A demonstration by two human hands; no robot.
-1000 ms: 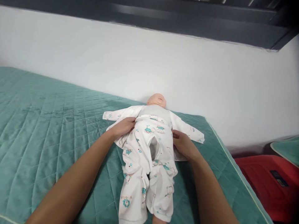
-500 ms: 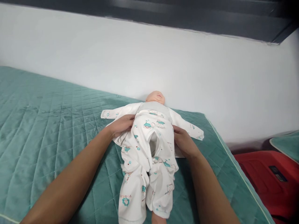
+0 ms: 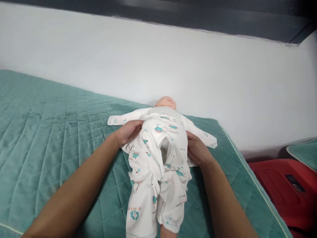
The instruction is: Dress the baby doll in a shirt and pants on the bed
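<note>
A baby doll [image 3: 166,101] lies on its back with its head against the wall. It wears a white long-sleeved top [image 3: 135,115] and white printed split-crotch trousers [image 3: 148,145] pulled up high over its middle. My left hand [image 3: 130,132] is at the trousers' left side by the waist, fingers closed on the cloth and partly tucked out of sight. At the opposite side my right hand [image 3: 198,149] grips the trousers the same way, its fingertips hidden behind the fabric. One bare foot [image 3: 168,232] shows below a trouser leg.
The doll lies on a green quilted bed cover [image 3: 61,148] with a pale piped edge. A white wall [image 3: 138,59] rises behind it. Off the bed's right side is a red plastic object [image 3: 279,188], with another green quilted piece [image 3: 303,153] beyond it.
Both hands remain at the trousers' sides. The trousers' waist has shifted slightly up and to the right, and the doll's head has barely moved.
</note>
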